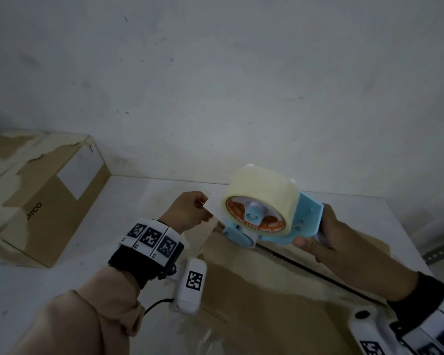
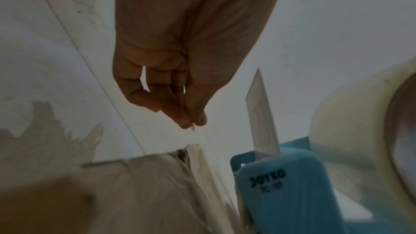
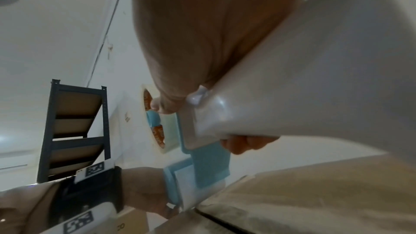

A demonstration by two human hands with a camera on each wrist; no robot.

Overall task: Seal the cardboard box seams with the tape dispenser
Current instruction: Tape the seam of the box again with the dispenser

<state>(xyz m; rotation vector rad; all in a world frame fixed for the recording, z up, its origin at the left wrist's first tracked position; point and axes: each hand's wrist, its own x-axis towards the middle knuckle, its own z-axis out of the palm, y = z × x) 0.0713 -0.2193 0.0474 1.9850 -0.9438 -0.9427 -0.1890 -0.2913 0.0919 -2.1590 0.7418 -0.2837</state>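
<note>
Down low in the frame, nearest: a cardboard box [image 1: 254,290] lying on the white surface [image 1: 36,290], flaps down, with a dark open seam [image 1: 305,267] running from lower right up toward the middle. No tape on that seam yet, so a start and not much more.

Just above the far end of the seam: the blue tape dispenser [image 1: 308,221] with its fat roll [image 1: 262,185], held up off the box, nose pointing left.

What could go wrong:
- Could stick the loose tape end [image 1: 215,208] to itself or to skin, with it hanging free in the air.
- Could lay the tape crooked and miss the seam, if set down off the line.
- Could slide the box, with nothing pressing it down.

Right hand [image 1: 344,242], right of the middle: fingers [image 1: 303,243] curled tight round the dispenser handle, thumb on the near side.

Left hand [image 1: 190,211], middle of the frame: fingers [image 2: 191,113] bunched, tips pressed together in a pinch. Right at the edge of the tape end from the head view, but a gap from the wrist view. Cannot tell if really pinching it.

Farther off, at the left edge: a second brown box [image 1: 49,201] with torn paper on top. Behind it all, a pale marked wall [image 1: 215,73].
</note>
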